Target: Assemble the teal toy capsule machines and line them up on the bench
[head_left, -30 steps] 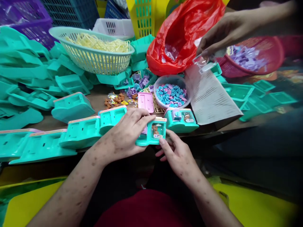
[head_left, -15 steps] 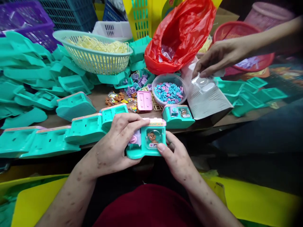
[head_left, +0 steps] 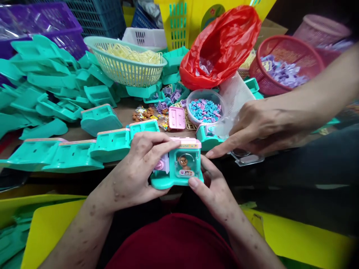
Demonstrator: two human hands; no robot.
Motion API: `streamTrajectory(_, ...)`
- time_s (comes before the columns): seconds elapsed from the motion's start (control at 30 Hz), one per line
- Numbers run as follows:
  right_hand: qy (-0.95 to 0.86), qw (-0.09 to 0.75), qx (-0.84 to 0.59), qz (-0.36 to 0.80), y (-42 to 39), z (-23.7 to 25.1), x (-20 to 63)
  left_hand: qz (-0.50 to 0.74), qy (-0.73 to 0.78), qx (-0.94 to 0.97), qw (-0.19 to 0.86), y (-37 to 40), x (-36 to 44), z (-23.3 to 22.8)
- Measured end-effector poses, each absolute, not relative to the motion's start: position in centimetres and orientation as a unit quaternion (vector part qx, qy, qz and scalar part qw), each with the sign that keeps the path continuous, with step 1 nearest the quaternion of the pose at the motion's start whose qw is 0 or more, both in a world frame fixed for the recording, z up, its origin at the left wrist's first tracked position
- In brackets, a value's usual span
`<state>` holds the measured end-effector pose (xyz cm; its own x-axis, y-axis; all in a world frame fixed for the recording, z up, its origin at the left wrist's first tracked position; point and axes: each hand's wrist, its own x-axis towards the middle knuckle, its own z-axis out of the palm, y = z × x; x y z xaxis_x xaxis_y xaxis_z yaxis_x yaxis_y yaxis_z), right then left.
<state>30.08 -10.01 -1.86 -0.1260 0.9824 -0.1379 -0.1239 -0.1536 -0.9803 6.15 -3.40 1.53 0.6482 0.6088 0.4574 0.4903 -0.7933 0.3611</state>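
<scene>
Between both my hands is a teal toy house [head_left: 174, 177] with a pink top edge, a pink knob at its left and a clear window, behind which a small brown figure [head_left: 183, 162] shows. My left hand [head_left: 140, 164] wraps over its left side and top. My right hand [head_left: 210, 183] grips the right side, thumb at the window's lower corner. A co-worker's hand [head_left: 260, 119] reaches in from the right, one finger pointing close to the toy's right edge. Under that hand is a clear plastic window piece [head_left: 248, 158]. Another teal toy house [head_left: 207, 140] stands behind, partly hidden.
Teal housings [head_left: 75, 155] stand in a row at left, before a heap of loose ones [head_left: 50, 80]. Behind are a clear tub [head_left: 206, 108] of blue and pink parts, a pink tray [head_left: 176, 117], a red bag [head_left: 218, 48], a green basket [head_left: 126, 67] and a red basket [head_left: 286, 63].
The co-worker's hand has come from the white box down and forward, beside my toy, bringing the clear window piece. My hands keep the same grip; the view has shifted slightly.
</scene>
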Motion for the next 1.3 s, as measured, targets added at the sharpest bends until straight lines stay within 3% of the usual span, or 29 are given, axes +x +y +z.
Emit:
streamTrajectory(0.37, -0.46, 0.477, -0.466, 0.586, -10.0, -2.1, 29.5, 0.27, 0.284, 0.917, 0.076, -4.0, 6.0, 1.9)
streamTrajectory(0.67, -0.472, 0.469, -0.504, 0.551, -10.4, -2.9, 29.5, 0.226, 0.305, 0.917, 0.122, -4.5, 6.9, 1.9)
streamTrajectory(0.97, -0.464, 0.479, -0.495, 0.557, -10.5, -3.0, 30.7, 0.311, 0.311, 0.835, 0.33, -4.6, 5.9, 2.0)
streamTrajectory(1.3, -0.464, 0.485, -0.475, 0.569, -10.9, -2.9, 29.7, 0.318, 0.315, 0.856, 0.258, -5.4, 5.6, 3.9)
